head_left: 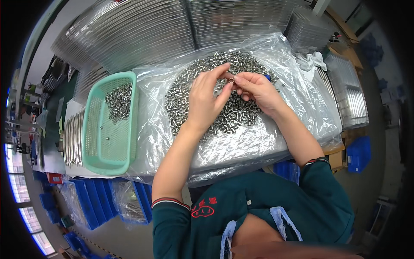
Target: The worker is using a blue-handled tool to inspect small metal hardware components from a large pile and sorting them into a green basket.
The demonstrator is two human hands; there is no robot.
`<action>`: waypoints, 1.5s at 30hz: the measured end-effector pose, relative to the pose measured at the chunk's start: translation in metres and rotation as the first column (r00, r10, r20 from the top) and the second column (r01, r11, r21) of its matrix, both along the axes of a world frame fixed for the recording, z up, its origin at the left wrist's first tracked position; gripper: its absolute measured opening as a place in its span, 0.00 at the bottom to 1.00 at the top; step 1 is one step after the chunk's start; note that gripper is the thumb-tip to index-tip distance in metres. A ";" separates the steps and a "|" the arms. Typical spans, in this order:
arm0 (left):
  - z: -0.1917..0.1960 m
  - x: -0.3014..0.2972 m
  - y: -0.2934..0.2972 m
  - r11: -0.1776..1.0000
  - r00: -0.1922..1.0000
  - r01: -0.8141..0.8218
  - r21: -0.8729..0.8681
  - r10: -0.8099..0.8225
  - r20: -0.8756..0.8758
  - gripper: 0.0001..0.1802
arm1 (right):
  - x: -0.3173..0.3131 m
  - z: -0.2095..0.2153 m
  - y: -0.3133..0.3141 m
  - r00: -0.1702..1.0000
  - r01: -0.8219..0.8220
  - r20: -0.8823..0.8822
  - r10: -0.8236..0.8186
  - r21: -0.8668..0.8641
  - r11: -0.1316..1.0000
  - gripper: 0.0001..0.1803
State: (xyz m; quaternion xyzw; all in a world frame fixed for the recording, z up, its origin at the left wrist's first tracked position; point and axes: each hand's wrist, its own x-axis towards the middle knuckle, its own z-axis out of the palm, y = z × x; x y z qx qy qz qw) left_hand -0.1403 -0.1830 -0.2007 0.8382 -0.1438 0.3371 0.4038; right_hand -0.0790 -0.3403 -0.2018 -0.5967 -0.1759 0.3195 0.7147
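A wide heap of small shiny metal sleeves [235,114] lies on clear plastic sheeting in front of me. Over the heap, my right hand [261,91] pinches one small metal ring-shaped sleeve [231,80] between thumb and fingers, its round opening showing. Close beside it is my left hand [203,100], thumb and index finger apart around the sleeve; whether another left finger touches it I cannot tell. To the left stands a mint-green plastic basket [92,125] with a pile of similar small sleeves [118,101] toward its far end and a couple of loose ones lower down.
Tall stacks of clear plastic trays [142,34] rise along the far side, with more trays [347,93] at the right. A white cloth [309,64] lies at the back right. Blue bins [92,203] stand below the table's left front edge. A small blue object [268,77] is behind my right hand.
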 end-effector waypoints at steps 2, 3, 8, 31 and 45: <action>-0.001 0.000 0.000 0.999 1.000 -0.001 0.032 0.000 0.027 0.25 | 0.001 -0.001 0.000 0.999 -0.002 -0.036 0.003 0.021 1.000 0.12; -0.001 0.000 -0.001 1.000 1.000 0.009 0.009 -0.010 0.029 0.26 | 0.001 -0.001 -0.001 0.996 -0.017 -0.092 0.022 0.055 0.998 0.12; -0.005 0.002 -0.001 0.999 0.999 0.031 -0.033 -0.030 0.030 0.29 | 0.001 -0.004 0.000 0.982 -0.013 -0.183 0.036 0.124 0.992 0.12; -0.010 0.003 -0.001 0.977 0.994 0.039 -0.211 -0.058 -0.089 0.08 | -0.005 0.000 0.005 0.966 0.015 -0.256 0.028 0.163 0.986 0.11; 0.000 0.000 0.002 0.897 0.993 -0.086 -0.434 0.114 0.040 0.06 | -0.004 0.001 0.003 0.960 -0.067 -0.243 0.137 0.276 0.959 0.15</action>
